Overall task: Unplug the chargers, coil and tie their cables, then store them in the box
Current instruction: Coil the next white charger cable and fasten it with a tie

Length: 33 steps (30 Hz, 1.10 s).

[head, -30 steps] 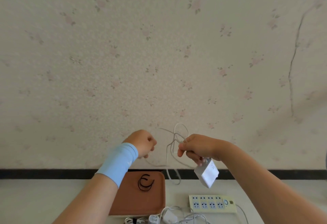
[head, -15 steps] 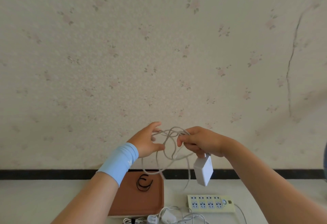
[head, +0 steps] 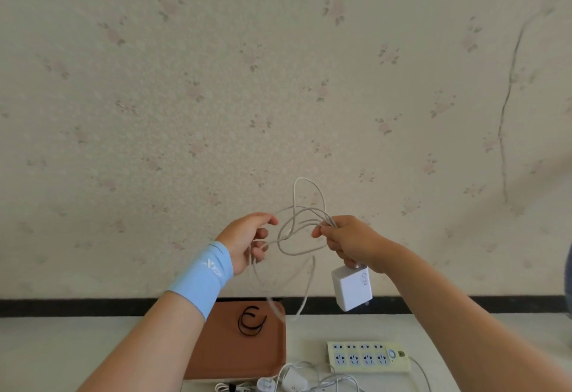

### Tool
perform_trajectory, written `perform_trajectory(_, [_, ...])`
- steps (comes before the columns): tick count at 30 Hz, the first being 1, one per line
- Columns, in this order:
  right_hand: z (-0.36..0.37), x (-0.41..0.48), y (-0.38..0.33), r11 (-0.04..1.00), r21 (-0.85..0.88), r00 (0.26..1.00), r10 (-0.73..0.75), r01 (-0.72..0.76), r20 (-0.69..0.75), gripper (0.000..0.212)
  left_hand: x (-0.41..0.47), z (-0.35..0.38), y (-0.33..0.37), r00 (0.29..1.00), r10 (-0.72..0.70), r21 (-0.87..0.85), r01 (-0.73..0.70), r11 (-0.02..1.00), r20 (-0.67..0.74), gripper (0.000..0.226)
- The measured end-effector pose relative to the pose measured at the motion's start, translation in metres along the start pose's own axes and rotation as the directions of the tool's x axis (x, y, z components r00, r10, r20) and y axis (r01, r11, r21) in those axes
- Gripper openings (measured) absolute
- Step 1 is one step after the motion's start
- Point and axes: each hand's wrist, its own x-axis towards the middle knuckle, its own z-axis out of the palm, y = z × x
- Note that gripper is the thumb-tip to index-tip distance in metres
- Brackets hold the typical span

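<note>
The white cable (head: 297,230) is up in the air above the brown tray (head: 216,357) — several loose loops gathered between my two hands, one loop standing higher than the rest and a slack strand drooping down toward the tray's far right corner. My right hand (head: 349,243), raised above and to the right of the tray, has its fingers curled tight round the bunched loops. The white charger block (head: 351,288) hangs tilted just under that hand, on the cable's end. My left hand (head: 247,243), above the tray's far edge, is half curled: thumb and forefinger pinch one strand, and another runs across the lower fingers. A light blue wristband (head: 201,277) sits on that wrist. On the tray, near its far end, lie curled black ties (head: 252,325). Just right of the tray, on the pale table (head: 62,354), lies a cream power strip (head: 368,357) — and by the tray's near right corner sits a tangle of other white chargers (head: 294,382) and cords.
</note>
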Motion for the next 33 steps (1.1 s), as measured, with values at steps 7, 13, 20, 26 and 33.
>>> perform_trajectory(7, [-0.009,0.002,0.006,0.999,-0.051,0.997,-0.021,0.018,-0.074,0.028,-0.008,-0.018,-0.004,0.924,-0.036,0.253,-0.066,0.965,0.381,0.045])
perform_trajectory(13, [-0.012,-0.001,0.005,0.988,0.126,0.985,-0.11,0.093,0.132,0.023,-0.002,-0.004,-0.007,0.977,0.202,0.241,-0.212,0.947,0.067,0.041])
perform_trajectory(20, [-0.014,-0.004,0.003,0.973,0.221,0.943,-0.135,0.067,0.306,0.023,0.009,-0.006,-0.019,0.914,0.231,0.54,-0.387,0.747,0.334,0.028])
perform_trajectory(26, [-0.02,-0.003,0.001,0.947,0.315,0.988,-0.107,0.067,0.113,0.025,0.01,-0.016,-0.009,0.945,0.295,0.712,-0.303,0.634,0.139,0.03])
perform_trajectory(33, [-0.014,0.001,0.004,0.99,0.14,0.997,0.016,-0.006,-0.076,0.026,0.011,-0.05,0.007,0.956,-0.197,0.968,0.236,0.084,-0.216,0.039])
